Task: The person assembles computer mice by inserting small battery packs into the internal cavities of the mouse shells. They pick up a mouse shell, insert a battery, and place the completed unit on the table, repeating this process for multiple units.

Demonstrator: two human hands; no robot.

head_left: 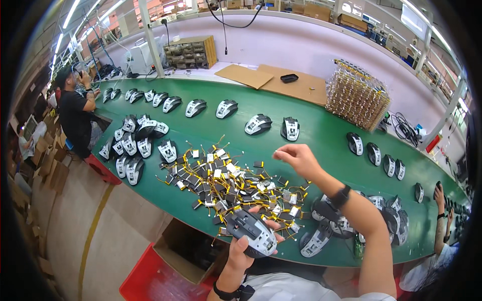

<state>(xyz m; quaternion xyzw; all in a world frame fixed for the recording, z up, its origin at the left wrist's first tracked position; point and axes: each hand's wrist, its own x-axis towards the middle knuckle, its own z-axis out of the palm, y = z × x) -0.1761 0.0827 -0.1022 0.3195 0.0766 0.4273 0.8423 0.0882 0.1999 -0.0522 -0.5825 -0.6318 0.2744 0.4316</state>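
My left hand [240, 255] is wrapped around a half-built computer mouse [255, 235], black and silver-grey with an open recess in its top. It is held tilted above the near edge of the green bench. My right hand [302, 159] hovers over the bench, thumb and fingers pinched; a tiny pale speck shows at the fingertips, too small to name. Between and beyond my hands spreads a heap of small battery packs [216, 181], black and silver with yellow tape and thin wires. A mouse shell [316, 240] lies under my right forearm, among several others partly hidden by it.
More mouse shells [129, 144] are piled at the left, and a spaced row [196, 107] runs along the far side. Cardboard sheets [246, 76] and a stacked rack [357, 95] stand behind. A red bin [145, 276] with a carton is below. Co-workers [75, 110] flank the bench.
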